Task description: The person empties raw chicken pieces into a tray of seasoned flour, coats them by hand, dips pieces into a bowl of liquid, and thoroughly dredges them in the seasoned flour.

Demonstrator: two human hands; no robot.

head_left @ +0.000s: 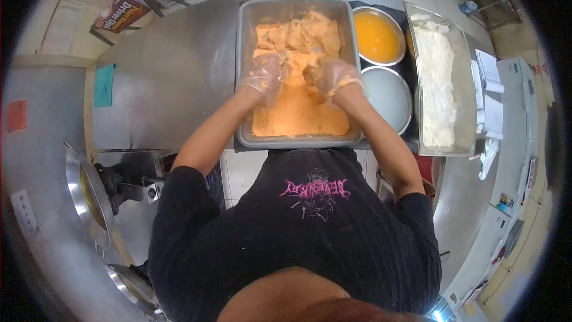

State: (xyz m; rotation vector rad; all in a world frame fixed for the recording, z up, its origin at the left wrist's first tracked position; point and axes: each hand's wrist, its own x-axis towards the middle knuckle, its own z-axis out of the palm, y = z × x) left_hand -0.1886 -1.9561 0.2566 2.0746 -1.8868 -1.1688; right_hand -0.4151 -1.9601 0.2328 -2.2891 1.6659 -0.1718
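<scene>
Bright, diffuse light is glinting off the steel desk (173, 65), haze is softening the lower left, and wide-angle distortion is bending edges toward black corners.

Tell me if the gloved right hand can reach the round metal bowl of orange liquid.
Probably yes: the bowl looks uncovered, with only the wall of the grey rectangular plastic tub between it and the right hand.

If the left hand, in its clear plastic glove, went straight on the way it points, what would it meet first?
Probably the lumpy, orange-coated pieces heaped toward the far end of the grey rectangular tub, ahead of the left hand; relative height is hard to judge here.
</scene>
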